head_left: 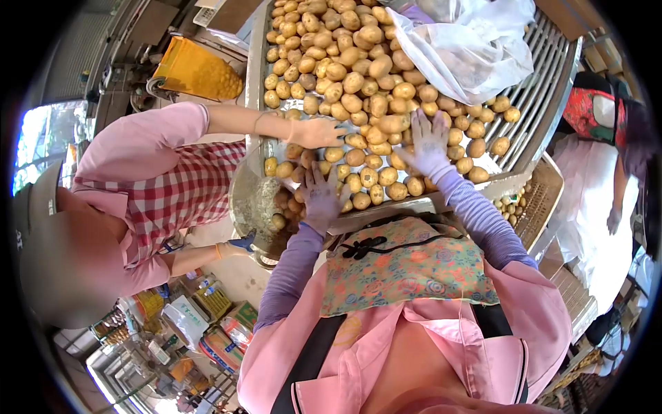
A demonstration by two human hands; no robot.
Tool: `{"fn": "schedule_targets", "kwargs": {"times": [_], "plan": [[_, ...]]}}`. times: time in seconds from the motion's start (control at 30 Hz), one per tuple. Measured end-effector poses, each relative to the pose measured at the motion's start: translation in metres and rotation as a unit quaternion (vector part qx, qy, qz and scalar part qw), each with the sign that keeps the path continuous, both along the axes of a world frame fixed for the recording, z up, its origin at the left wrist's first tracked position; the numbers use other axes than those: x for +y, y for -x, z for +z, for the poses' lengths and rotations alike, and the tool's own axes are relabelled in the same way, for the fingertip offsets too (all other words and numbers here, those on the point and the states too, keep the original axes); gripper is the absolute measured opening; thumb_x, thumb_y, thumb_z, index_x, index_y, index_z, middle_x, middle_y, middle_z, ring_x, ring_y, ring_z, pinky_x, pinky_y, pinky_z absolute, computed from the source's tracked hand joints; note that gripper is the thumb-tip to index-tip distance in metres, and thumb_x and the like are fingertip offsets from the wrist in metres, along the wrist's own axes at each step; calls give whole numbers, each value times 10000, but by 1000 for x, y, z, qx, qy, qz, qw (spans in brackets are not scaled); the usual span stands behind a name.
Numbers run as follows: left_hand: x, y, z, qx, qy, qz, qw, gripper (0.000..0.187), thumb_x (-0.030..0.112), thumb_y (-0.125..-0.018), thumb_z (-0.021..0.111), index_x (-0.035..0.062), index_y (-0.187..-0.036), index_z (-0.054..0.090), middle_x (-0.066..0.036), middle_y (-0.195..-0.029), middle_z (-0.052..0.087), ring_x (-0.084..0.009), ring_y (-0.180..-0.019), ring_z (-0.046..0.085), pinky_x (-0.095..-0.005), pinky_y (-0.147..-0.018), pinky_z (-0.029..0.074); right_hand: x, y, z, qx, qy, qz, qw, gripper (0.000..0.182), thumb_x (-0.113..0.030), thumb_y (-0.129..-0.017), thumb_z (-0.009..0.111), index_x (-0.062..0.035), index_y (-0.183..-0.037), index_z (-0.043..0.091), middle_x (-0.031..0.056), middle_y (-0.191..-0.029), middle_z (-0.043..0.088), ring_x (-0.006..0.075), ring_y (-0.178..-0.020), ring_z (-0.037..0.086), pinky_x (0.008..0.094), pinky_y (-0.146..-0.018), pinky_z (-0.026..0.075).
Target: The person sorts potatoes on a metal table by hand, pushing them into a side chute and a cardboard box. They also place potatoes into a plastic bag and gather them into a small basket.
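Note:
Many yellow-brown potatoes (352, 83) lie heaped on a sorting table with a raised rim (256, 62). My left hand (323, 201), in a thin pale purple glove, rests with spread fingers on potatoes at the near left edge. It is beside a worn round container (252, 196) with several potatoes in it. My right hand (429, 146), gloved the same way, lies flat with fingers apart on potatoes farther right. No potato is visibly gripped in either hand. Between and beyond my hands, potatoes partly cover a pale surface.
A co-worker's hand (316, 132) reaches over the potatoes from the left. A white plastic bag (469, 55) lies on the metal bars (552, 62) at right. A yellow crate (196, 69) stands at left, and a tan basket (541, 200) with potatoes at lower right.

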State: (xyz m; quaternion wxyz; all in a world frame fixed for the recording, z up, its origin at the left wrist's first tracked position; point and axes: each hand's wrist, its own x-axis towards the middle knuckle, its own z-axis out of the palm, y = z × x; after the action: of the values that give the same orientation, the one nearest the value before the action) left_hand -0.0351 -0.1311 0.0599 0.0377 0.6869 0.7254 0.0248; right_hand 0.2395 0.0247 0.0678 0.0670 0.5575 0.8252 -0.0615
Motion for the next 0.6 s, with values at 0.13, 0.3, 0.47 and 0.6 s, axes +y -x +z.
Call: {"fn": "schedule_targets", "kwargs": {"times": [0.13, 0.3, 0.47, 0.6], "plan": [[20, -45, 42, -186, -22, -147, 971, 521, 464, -909, 660, 131, -1311, 664, -217, -1494, 507, -505, -1363, 445, -621, -1133, 326, -48, -9, 4, 58, 27, 14, 998, 1020, -671, -841, 629, -132, -1632, 276, 215, -1683, 221, 567, -1521, 137, 649, -1229, 115], [42, -80, -7, -101, -51, -216, 970, 467, 441, -897, 683, 125, -1241, 694, -189, -1464, 532, -461, -1401, 409, -598, -1146, 308, -54, -57, 4, 72, 50, 137, 987, 829, -608, -809, 688, -285, -1540, 467, 194, -1663, 283, 461, -1537, 214, 614, -1237, 152], [6, -26, -23, -161, -85, -177, 967, 312, 410, -903, 653, 144, -1035, 752, -129, -1496, 524, -421, -1441, 379, -648, -1151, 268, -55, -85, -15, 114, 8, 241, 964, 704, -612, -827, 695, -370, -1472, 549, 158, -1658, 306, 402, -1545, 225, 612, -1238, 145], [-30, 19, -18, -53, -14, -177, 983, 292, 394, -907, 646, 135, -992, 751, -173, -1402, 576, -410, -1391, 431, -631, -1147, 293, -55, -45, -14, 173, 16, 285, 943, 663, -573, -779, 762, -400, -1400, 609, 131, -1638, 344, 397, -1518, 283, 606, -1236, 170]]}}
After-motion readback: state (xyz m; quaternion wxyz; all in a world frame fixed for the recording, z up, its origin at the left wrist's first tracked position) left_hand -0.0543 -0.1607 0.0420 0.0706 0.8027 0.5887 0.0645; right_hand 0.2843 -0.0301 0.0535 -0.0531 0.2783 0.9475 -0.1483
